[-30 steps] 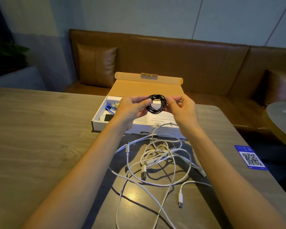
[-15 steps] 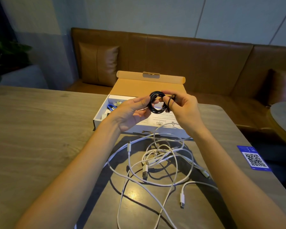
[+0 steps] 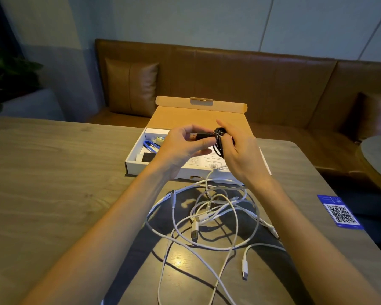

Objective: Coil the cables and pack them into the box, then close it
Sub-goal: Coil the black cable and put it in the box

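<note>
Both grips were closed on the same black cable (image 3: 218, 142). Our right hand (image 3: 238, 155) kept the coiled black loops wrapped around its fingers, the coil standing on edge, and our left hand (image 3: 183, 144) pinched the cable's USB plug (image 3: 199, 136) between thumb and fingers, the metal tip of it pointing to the left. We held the coil in the air above the open box (image 3: 158, 170), over its middle part, not touching it.

The box lay on the wooden worktop (image 3: 53, 172), white outside, with its brown cardboard lid (image 3: 198, 115) folded back and away from us. Inside we saw a printed paper sheet (image 3: 209, 161) on the bottom, and at the left end a blue cable (image 3: 151, 145), a small roll of tape (image 3: 160, 139) and a black square piece (image 3: 147, 157); what this piece was, we could not tell.

Near us on the worktop, just before the box, the white cables (image 3: 207, 216) lay in a loose tangle, uncoiled, with several plugs visible among the loops. One white plug (image 3: 244, 268) rested apart at the right side of the tangle. A blue card with a QR code (image 3: 339, 213) lay flat near the right edge of the worktop, well apart from the cables. Behind the worktop stood a brown leather sofa (image 3: 273, 84) with a cushion (image 3: 130, 86).
</note>
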